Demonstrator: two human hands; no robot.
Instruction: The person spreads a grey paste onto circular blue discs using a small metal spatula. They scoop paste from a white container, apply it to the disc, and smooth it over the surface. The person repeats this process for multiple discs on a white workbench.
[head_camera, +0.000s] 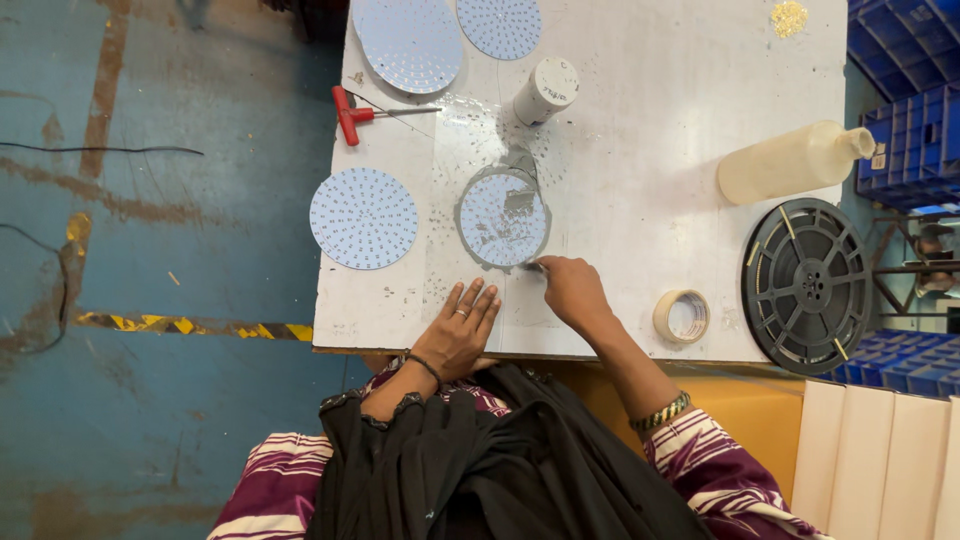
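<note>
A round white circuit disc (503, 218) dotted with tiny parts lies in the middle of the white table (640, 120), ringed by grey smears. My right hand (572, 290) is closed around a small thin tool whose tip touches the disc's lower right rim. My left hand (458, 330) rests flat on the table, fingers spread, just below and left of the disc, holding nothing. A second, similar disc (363, 218) lies further left.
Two more discs (408, 42) lie at the far edge beside a white tube (546, 91) and a red-handled T-tool (352, 114). On the right are a pale plastic bottle (790, 162), a black reel (808, 286) and a tape roll (682, 316). Blue crates (910, 90) stand beyond.
</note>
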